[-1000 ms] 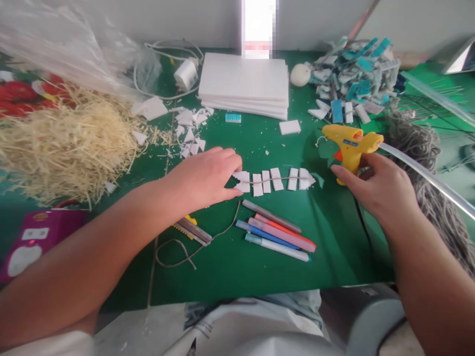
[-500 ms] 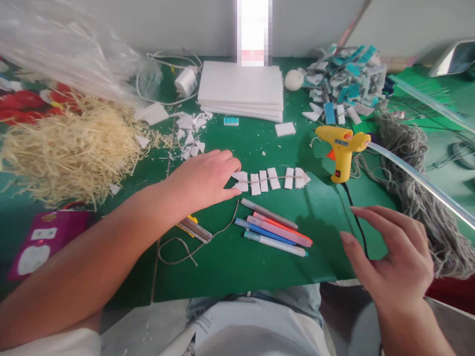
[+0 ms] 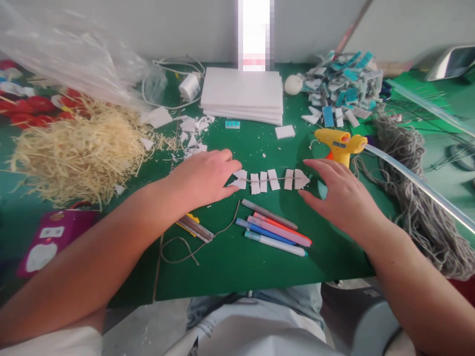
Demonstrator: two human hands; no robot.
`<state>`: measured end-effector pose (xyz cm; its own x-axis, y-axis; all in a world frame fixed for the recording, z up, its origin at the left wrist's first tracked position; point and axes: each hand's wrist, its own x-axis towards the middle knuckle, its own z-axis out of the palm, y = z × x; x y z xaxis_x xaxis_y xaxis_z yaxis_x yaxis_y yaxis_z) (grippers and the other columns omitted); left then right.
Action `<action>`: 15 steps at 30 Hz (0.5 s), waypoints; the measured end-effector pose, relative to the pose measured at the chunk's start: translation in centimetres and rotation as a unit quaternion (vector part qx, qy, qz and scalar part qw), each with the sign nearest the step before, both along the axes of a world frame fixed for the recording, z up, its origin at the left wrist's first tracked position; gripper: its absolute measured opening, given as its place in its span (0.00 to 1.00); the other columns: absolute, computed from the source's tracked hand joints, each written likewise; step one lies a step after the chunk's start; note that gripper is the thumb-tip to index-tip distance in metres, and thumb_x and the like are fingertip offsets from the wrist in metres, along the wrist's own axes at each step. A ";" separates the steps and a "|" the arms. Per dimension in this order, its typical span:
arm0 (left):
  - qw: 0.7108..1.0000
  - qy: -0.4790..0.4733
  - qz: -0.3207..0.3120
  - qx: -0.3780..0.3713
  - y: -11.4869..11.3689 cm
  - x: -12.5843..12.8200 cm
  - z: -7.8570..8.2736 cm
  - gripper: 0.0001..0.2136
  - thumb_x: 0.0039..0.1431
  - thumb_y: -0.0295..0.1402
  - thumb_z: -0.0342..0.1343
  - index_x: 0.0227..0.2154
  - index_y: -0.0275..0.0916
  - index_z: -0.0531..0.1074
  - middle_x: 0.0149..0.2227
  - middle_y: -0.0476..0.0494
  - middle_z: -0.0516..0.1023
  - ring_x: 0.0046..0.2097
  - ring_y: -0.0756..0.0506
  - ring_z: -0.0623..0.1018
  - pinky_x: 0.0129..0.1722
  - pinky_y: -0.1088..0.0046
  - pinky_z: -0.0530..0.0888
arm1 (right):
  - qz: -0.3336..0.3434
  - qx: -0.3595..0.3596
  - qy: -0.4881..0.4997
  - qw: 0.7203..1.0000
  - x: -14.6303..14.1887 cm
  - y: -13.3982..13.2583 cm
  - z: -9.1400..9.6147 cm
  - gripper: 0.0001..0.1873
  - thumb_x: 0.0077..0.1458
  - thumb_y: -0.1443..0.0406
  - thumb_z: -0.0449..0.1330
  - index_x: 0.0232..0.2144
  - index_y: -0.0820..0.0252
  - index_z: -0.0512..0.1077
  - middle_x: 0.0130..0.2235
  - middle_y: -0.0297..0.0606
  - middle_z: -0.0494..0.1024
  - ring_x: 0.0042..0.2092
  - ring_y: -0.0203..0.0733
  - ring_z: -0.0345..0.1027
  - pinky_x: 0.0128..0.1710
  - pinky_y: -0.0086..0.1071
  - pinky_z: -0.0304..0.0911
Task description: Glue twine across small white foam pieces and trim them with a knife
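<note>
On the green table lies a row of small white foam pieces (image 3: 273, 180), with a thin grey string running across them. At the row's left end my left hand (image 3: 208, 179) has thumb and fingertips closed on opposite edges of the pointed end piece (image 3: 240, 179). My right hand (image 3: 339, 195) is around the other end, thumb and fingers apart on either side of the right pointed piece (image 3: 301, 179), holding nothing. Nearer to me lie several markers (image 3: 276, 227). A box-cutter knife (image 3: 196, 228) lies below my left wrist, beside the string's loose looped end (image 3: 178, 256).
A yellow glue gun (image 3: 337, 143) stands behind my right hand, near grey yarn (image 3: 404, 148). White foam sheets (image 3: 241, 89) are stacked at the back. Straw-like shreds (image 3: 81, 153) and a purple power socket box (image 3: 52, 242) are left; foam scraps (image 3: 345, 84) are heaped back right.
My right hand has moved left and away from me, from the table's front right to the right end of the foam row. My left hand has stayed at the left end.
</note>
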<state>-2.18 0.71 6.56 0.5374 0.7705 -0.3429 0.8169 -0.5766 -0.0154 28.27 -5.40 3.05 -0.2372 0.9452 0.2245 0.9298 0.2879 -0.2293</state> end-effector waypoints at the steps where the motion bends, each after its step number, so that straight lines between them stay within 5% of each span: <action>1: 1.000 0.003 -0.001 -0.001 0.0 0.1 0.1 0.18 0.74 0.39 0.59 0.61 0.39 0.78 0.58 0.35 0.80 0.54 0.33 0.84 0.51 0.59 0.80 | 0.001 -0.004 0.002 1.000 0.1 0.0 -0.2 0.31 0.60 0.60 0.65 0.64 0.58 0.77 0.59 0.52 0.85 0.60 0.64 0.80 0.59 0.58 0.79; 9: 1.000 0.018 0.006 0.022 0.1 0.6 0.2 0.18 0.73 0.38 0.59 0.61 0.40 0.78 0.58 0.35 0.80 0.54 0.34 0.85 0.49 0.62 0.80 | 0.040 0.004 0.010 0.999 0.5 0.2 -0.2 0.27 0.63 0.59 0.63 0.63 0.56 0.78 0.58 0.51 0.86 0.59 0.63 0.81 0.57 0.57 0.79; 15: 1.000 -0.009 0.029 0.005 -0.1 0.4 0.1 0.18 0.73 0.37 0.60 0.62 0.38 0.79 0.58 0.34 0.79 0.56 0.32 0.84 0.50 0.61 0.80 | 0.122 0.039 0.062 0.990 -2.4 1.6 1.0 0.17 0.69 0.60 0.61 0.55 0.55 0.83 0.55 0.50 0.87 0.56 0.60 0.82 0.57 0.56 0.79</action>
<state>-1.81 0.57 6.62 0.4987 0.8035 -0.3252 0.8487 -0.5288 -0.0052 25.91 -3.85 4.03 -0.4219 0.8420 0.3362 0.7968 0.5212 -0.3055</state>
